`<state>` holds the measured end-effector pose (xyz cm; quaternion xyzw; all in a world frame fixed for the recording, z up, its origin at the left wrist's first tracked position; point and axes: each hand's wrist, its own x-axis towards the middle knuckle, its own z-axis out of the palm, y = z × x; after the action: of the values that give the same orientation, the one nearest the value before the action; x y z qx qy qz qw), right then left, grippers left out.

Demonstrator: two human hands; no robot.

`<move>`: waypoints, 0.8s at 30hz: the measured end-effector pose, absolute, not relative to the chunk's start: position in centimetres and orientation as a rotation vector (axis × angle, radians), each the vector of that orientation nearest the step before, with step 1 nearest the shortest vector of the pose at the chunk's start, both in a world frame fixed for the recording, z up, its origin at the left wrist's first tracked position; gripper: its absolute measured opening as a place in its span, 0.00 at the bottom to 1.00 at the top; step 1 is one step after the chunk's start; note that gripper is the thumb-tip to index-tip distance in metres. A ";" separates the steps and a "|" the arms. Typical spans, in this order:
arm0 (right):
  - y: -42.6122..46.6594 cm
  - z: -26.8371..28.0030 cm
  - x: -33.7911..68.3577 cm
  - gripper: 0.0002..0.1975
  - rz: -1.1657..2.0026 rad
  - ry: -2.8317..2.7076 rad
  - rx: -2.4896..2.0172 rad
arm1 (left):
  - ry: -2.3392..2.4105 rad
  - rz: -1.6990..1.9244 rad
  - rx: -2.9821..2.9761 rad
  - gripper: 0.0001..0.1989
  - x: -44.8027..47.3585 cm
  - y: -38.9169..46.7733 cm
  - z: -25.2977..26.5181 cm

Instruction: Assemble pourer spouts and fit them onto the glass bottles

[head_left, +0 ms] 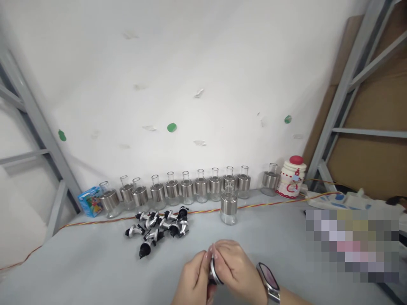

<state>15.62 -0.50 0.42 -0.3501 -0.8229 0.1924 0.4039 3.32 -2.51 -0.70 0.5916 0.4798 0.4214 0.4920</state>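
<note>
Where the desk (95,262) meets the wall (222,63) at far left: a blue box (90,203) with a colourful picture stands just beside the first bottle (110,198).
Row of bottles (187,186): ten, that first one included, stand upright along the wall – clear glass, open necks, a brushed-metal sleeve around each.
Twisted cord (203,211): red and yellow, it runs across the desk in front of the row.
Pile of pourers (155,234): silver and black, they lie tumbled together left of centre, several touching.
Left grip (193,277): its fingers are folded in, pinching a silver-banded piece (215,274).
Silver-banded piece: between both grips at the near side of the desk, dark-edged, mostly hidden by fingers – whether it touches the desk, I cannot tell.
Front bottle (229,206): upright, ahead of the row, just beyond the grips.
Right grip (233,267): pressed against the left one, pinching the same piece from its side.
Watch (269,277): on the right wrist, silver band.
Lone bottle (270,180): upright, apart from the ten, beside the jar.
Jar (290,180): white, red-lidded.
</note>
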 end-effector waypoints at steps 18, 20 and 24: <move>1.9 -0.2 14.4 0.27 1.343 -1.274 -1.225 | 0.970 0.891 0.740 0.27 2.9 0.0 0.1; 2.5 -0.8 14.6 0.25 1.319 -1.203 -1.249 | 0.945 0.919 0.692 0.24 2.6 0.1 0.3; 3.5 -1.7 15.3 0.25 1.291 -1.122 -1.303 | 0.955 1.038 0.686 0.18 1.7 0.7 0.2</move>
<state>15.27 3.53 -1.74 -0.5331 -0.4589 0.5283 0.4756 1.67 0.68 0.21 0.3090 0.4302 0.4673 0.7079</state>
